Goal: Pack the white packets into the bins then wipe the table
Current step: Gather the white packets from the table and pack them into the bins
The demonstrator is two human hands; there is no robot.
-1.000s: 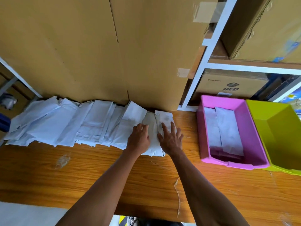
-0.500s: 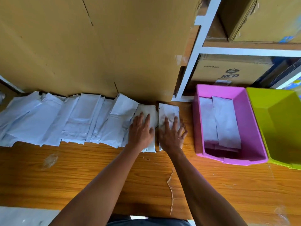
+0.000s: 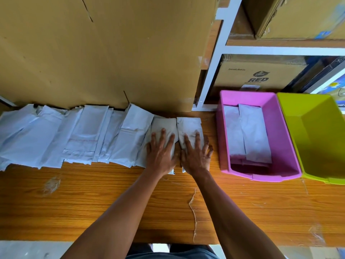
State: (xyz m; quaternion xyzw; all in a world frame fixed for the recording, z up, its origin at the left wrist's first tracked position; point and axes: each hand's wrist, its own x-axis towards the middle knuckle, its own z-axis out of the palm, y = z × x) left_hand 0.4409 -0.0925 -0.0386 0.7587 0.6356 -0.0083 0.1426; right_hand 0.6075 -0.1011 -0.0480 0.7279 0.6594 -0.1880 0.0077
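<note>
Several white packets (image 3: pixel 78 135) lie overlapped in a row along the back of the wooden table (image 3: pixel 104 199). My left hand (image 3: pixel 161 156) lies flat with spread fingers on one packet (image 3: pixel 164 124) near the row's right end. Beside it my right hand (image 3: pixel 196 156) presses flat on the rightmost packet (image 3: pixel 188 124), which sits slightly apart from the rest. A pink bin (image 3: pixel 224 146) to the right holds two white packets (image 3: pixel 253 131) lying lengthwise. A lime green bin (image 3: pixel 291 131) stands against it, farther right, and looks bare inside.
A large cardboard box (image 3: pixel 104 53) rises right behind the packet row. A white shelf frame (image 3: pixel 214 58) with more cartons stands behind the bins. Peeling tape strips (image 3: pixel 194 208) mark the tabletop's front part.
Both hands flattened and spread on the two right-end packets, and the rightmost packet slid a little right, away from the row. The camera view shifted.
</note>
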